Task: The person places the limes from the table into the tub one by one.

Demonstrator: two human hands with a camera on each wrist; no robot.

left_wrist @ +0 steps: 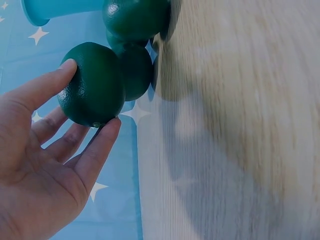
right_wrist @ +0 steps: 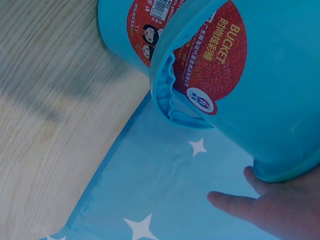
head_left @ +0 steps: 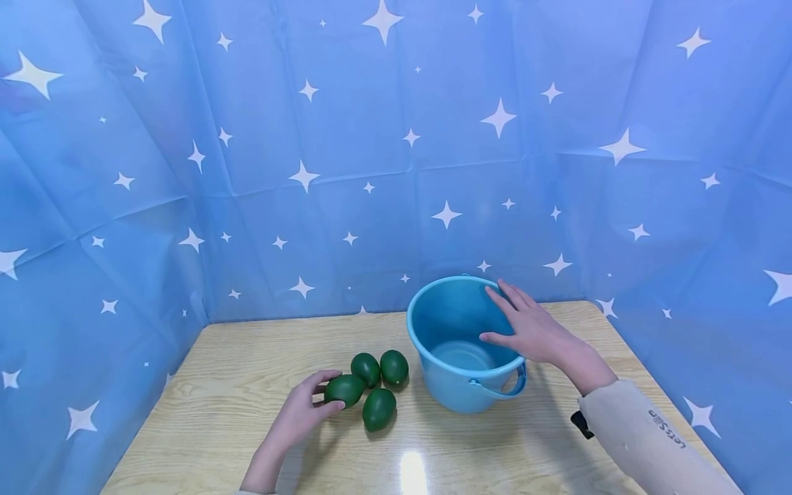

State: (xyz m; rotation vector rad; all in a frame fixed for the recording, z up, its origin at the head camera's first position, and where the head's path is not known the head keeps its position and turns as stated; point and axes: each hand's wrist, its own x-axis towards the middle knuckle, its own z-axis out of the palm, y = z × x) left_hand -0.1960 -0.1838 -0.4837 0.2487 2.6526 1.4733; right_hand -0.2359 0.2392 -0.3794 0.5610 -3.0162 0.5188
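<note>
My left hand pinches a dark green lime between the thumb and fingertips. In the left wrist view the thumb lies on one side of this lime and the fingers curve round the other. Three more limes sit close by: a back one, a right one and a front one. Fingers spread and nearly straight, my right hand is at the right rim of a blue bucket. The bucket stands upright, with no lime visible inside.
The bucket's handle hangs down at its front right. Under everything is a light wooden table. A blue curtain with white stars closes off the back and both sides.
</note>
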